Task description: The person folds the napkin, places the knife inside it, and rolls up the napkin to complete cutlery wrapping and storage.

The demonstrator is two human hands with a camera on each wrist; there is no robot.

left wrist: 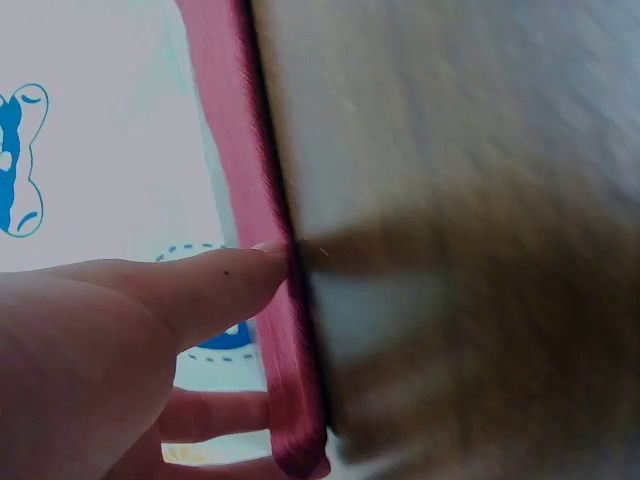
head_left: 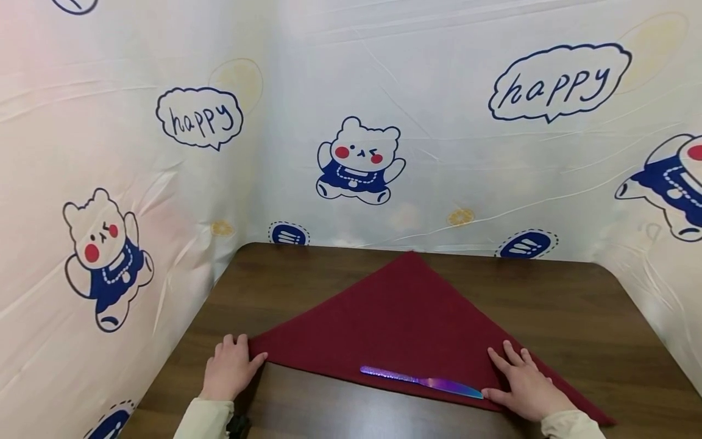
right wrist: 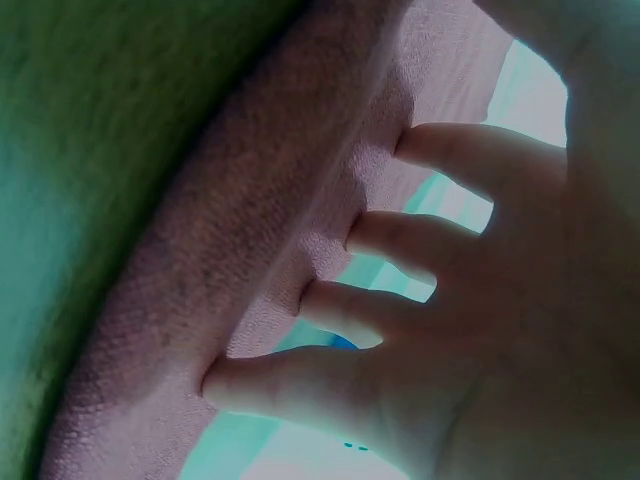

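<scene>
A dark red cloth napkin (head_left: 384,317) lies on the table as a broad triangle, its point toward the back and its long edge toward me. On it, near that long edge, rests a shiny purple-blue table knife (head_left: 422,382), handle to the left. My left hand (head_left: 227,372) is at the napkin's left corner; its thumb (left wrist: 240,280) touches the edge there. Fingers spread, my right hand (head_left: 523,387) presses on the right part of the napkin, its thumb right by the knife's tip. In the right wrist view the fingertips (right wrist: 240,383) meet the cloth, which bulges into a ridge beside them.
The brown wooden table (head_left: 570,305) has rounded back corners. Behind it and along both sides hangs a pale curtain (head_left: 450,110) printed with bears and "happy" bubbles. A dark band (head_left: 238,425) shows at the left wrist.
</scene>
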